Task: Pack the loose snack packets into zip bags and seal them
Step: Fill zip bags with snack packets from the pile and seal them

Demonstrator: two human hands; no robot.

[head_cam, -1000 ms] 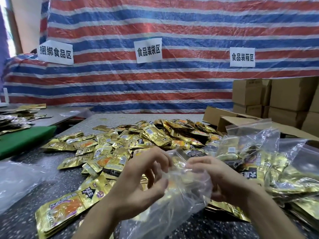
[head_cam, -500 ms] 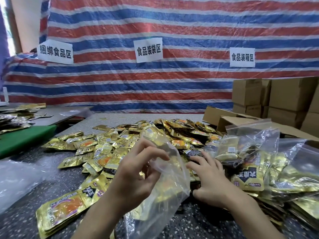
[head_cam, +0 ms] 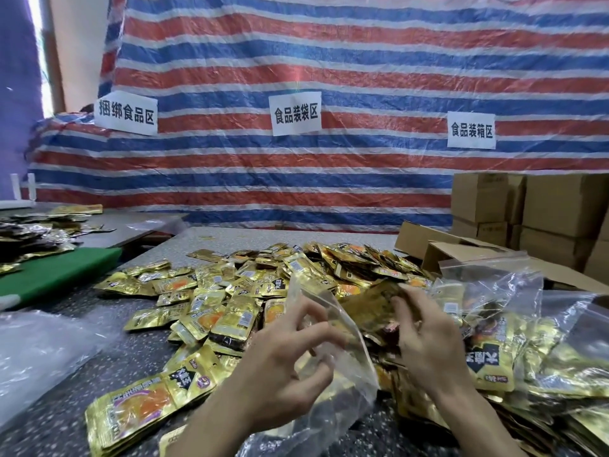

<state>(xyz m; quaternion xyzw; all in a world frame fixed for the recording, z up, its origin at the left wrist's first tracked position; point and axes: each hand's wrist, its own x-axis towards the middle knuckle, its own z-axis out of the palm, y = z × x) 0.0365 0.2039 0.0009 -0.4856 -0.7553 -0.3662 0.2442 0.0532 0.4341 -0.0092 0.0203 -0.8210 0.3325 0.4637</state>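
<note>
— Starting left. Anything at nine o'clock?

— Only loose packets [head_cam: 227, 321] strewn over the bench [head_cam: 125, 374], gold, lying every which way. Not yet bagged.

— And nearer the middle?

— Pinching the lip of the zip bag [head_cam: 356, 384] with the left hand [head_cam: 280, 374], fingers curled on the film. Holding the mouth open, facing roughly one o'clock.

— Then to the right?

— Gripping the held packets [head_cam: 369, 308] in the right hand [head_cam: 428, 347], fingers wrapped round them; blurred, so no telling how many. Sitting at one o'clock of the mouth, just beside the rim. Beyond, at three o'clock, filled bags [head_cam: 494, 324] heaped on the bench.

— So the coming move?

— Probably sliding them down toward seven o'clock, into the bag, long side leading. Right hand nearer, plainly. Worth watching for a corner snagging the lip.
</note>
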